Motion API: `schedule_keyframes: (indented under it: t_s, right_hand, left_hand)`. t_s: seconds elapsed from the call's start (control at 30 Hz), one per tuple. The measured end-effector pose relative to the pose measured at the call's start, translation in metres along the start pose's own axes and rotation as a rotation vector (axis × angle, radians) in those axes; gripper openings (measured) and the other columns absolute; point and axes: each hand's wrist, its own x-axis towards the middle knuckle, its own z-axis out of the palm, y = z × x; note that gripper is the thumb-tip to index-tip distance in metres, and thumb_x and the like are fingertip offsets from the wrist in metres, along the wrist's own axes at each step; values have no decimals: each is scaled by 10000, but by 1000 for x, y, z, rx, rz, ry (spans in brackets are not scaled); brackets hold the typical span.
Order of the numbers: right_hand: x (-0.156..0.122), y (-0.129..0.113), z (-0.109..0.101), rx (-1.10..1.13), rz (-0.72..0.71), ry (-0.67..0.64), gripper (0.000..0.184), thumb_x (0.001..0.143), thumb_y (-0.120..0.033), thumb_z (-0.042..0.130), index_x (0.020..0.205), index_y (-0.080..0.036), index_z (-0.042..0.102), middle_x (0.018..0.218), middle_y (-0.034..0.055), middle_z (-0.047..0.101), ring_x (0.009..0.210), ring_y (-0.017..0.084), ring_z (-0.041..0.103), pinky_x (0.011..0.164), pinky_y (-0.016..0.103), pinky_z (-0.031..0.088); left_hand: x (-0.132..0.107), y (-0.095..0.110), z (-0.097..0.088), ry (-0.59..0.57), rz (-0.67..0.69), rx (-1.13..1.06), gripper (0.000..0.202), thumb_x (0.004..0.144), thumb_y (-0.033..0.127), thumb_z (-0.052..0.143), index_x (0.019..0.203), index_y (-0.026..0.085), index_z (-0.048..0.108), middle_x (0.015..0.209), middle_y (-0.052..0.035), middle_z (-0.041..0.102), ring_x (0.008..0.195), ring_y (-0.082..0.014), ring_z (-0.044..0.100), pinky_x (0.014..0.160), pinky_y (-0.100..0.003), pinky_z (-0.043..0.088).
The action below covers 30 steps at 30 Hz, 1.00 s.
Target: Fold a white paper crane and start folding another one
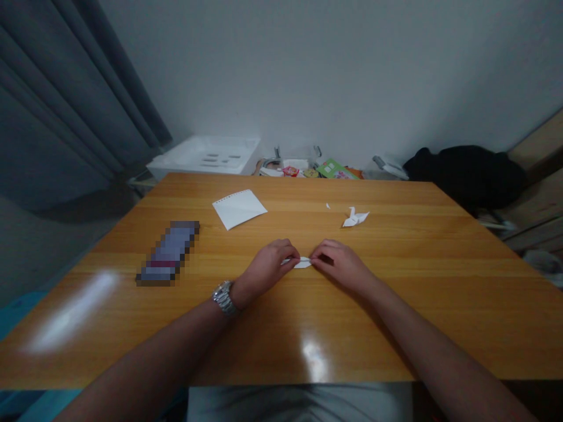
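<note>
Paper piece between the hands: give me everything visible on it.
The paper piece is small, white and matte, narrow and running sideways, with a thin dark line along its length, probably a fold edge. It narrows toward its right end. The left hand pinches and partly covers its left end; the right hand pinches the right tip. It sits low over the wooden table; whether it touches the surface isn't clear.
</note>
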Motion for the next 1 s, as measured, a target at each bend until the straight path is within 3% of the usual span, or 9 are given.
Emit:
schedule_keyframes:
  t_s: [0.2, 0.57, 0.8, 0.9, 1.0]
  right_hand:
    - [0, -8, 5, 97, -13, 15, 83, 945, -273, 662, 975, -208, 704, 963, 54, 647, 893, 192, 616, 797, 326, 489]
    - [1, -7, 2, 120, 24, 50, 113, 953, -262, 642, 886, -207, 714, 914, 53, 649, 869, 199, 619, 785, 335, 486]
    - [2, -4, 1, 154, 77, 58, 158, 961, -307, 628, 885, -196, 710, 885, 50, 654, 817, 189, 617, 729, 316, 478]
    - [2, -4, 2, 169, 48, 73, 136, 960, -321, 631, 1016, -217, 698, 978, 60, 674, 904, 205, 631, 798, 337, 496]
    - [2, -6, 3, 162, -34, 72, 290, 889, -317, 729, 1156, -241, 645, 1122, 79, 652, 1052, 237, 612, 924, 387, 494]
  left_hand:
    - [2, 0, 4, -9, -2, 20, 131, 968, 259, 632, 923, 177, 724, 919, -44, 671, 882, -185, 626, 790, -291, 479]
    - [-2, 0, 1, 3, 45, 0, 206, 1013, 287, 553, 1059, 185, 726, 980, -63, 666, 936, -188, 627, 854, -306, 495]
    - [0, -2, -1, 60, -11, -87, 176, 994, 267, 578, 1003, 181, 731, 953, -55, 681, 898, -176, 642, 817, -302, 507]
    - [0, -3, -2, 68, -34, -95, 173, 991, 256, 573, 1015, 184, 727, 959, -56, 689, 895, -176, 644, 818, -305, 507]
    - [-1, -6, -2, 66, -33, -115, 165, 990, 249, 566, 1038, 187, 711, 976, -50, 695, 903, -173, 645, 824, -301, 507]
